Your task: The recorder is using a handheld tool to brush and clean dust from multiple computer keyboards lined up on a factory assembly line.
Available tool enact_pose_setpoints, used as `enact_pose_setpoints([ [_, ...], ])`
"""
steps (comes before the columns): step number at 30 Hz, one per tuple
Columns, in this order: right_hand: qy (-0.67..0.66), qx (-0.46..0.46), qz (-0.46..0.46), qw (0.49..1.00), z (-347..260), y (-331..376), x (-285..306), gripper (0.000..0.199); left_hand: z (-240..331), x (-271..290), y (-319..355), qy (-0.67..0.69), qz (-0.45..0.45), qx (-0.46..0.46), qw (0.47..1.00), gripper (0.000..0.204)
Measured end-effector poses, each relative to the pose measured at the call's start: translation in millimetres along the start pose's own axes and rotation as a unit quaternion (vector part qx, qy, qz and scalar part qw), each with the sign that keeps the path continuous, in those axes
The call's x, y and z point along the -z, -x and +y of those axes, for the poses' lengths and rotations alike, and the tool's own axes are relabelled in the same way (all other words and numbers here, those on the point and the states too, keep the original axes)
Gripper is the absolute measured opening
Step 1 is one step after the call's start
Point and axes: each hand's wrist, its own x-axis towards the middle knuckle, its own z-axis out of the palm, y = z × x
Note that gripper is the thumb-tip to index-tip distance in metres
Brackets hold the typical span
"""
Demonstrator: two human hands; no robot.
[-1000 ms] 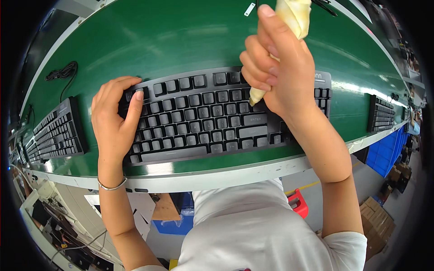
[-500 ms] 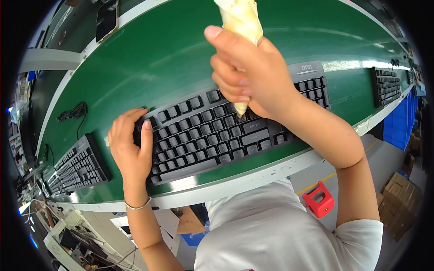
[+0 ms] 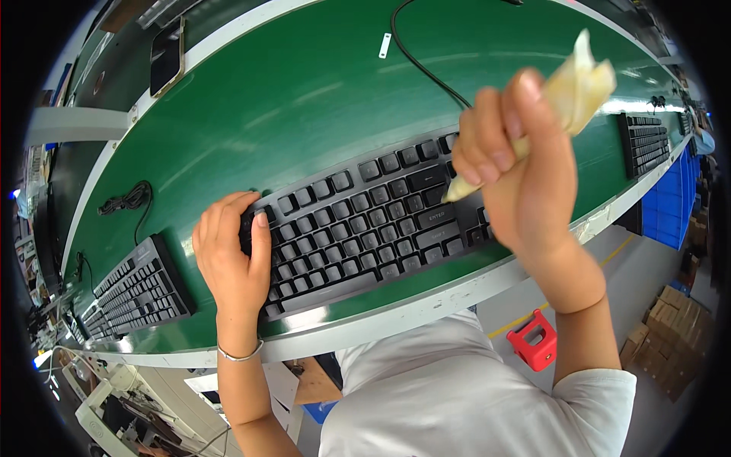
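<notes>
A dark keyboard [image 3: 346, 248] lies at a slant near the front of the green worktable. My left hand [image 3: 232, 247] rests on its left end, with the thumb over the top corner and the fingers along the side. In my right hand [image 3: 521, 160] is a pale yellow cone-shaped piping bag [image 3: 582, 91], its wide, crumpled end up and leaning right. The narrow tip points down at the keys beside the enter key; whether it touches them I cannot tell. My hand and forearm hide much of the keyboard's right end.
Another keyboard [image 3: 145, 286] lies at the left with a coiled black cable [image 3: 126, 199] behind it. A third keyboard [image 3: 645, 145] sits far right. Behind my right hand are a black cable [image 3: 419, 65] and a small white strip [image 3: 385, 46]. A phone [image 3: 167, 57] lies past the table's edge.
My right hand has moved right along the keyboard, and the piping bag now leans further right. The cable and the white strip behind it have come into view. My left hand keeps its hold.
</notes>
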Motion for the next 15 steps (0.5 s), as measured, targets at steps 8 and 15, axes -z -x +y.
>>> enact_pose_setpoints([
  [8, 0.013, 0.065, 0.022, 0.998, 43.2, 32.1, 11.3, 0.036, -21.8, 0.1, 2.9, 0.007, -0.004, -0.011, 1.000, 0.021],
  [15, -0.163, 0.055, 0.104, 0.980, 61.1, 33.1, 17.3, 0.042, -25.0, -0.7, 2.0, 0.004, -0.006, -0.017, 1.000, 0.022],
])
